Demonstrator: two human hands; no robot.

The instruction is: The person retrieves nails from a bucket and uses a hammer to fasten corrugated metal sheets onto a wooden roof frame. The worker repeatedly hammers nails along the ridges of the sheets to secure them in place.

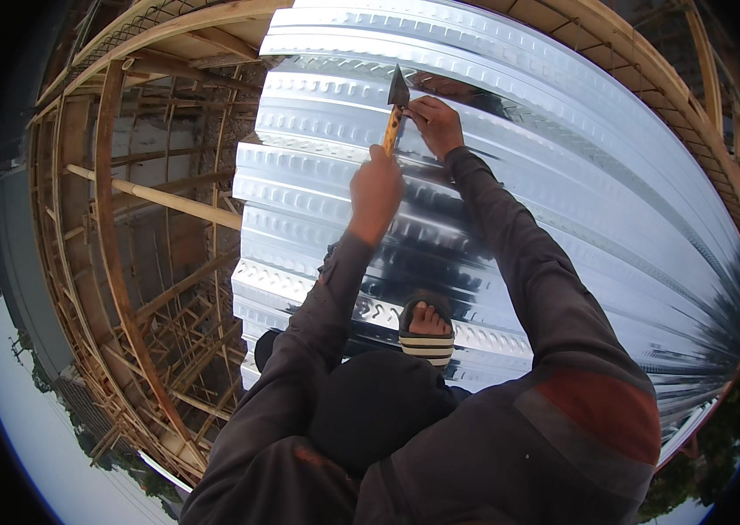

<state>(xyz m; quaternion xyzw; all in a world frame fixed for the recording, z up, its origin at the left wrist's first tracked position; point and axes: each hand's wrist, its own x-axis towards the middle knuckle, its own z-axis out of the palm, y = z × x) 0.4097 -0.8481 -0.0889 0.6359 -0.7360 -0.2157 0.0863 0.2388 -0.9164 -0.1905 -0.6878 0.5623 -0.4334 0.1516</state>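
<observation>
My left hand is wrapped round the yellow, dark-spotted handle of a tool with a dark, pointed metal head. The head points away from me, over the ribbed sheet metal. Just right of the tool's head is my right hand, its fingers drawn together in a pinch close to the sheet's surface. Whatever lies between those fingertips is too small or hidden to make out. Both forearms, in dark sleeves, reach forward over the shiny sheets.
My foot in a striped sandal stands on the metal, beside my bent knee. Left of the sheets' stepped edge is an open drop with wooden framing and a pole. Timber forms and reinforcing bars border the far right side.
</observation>
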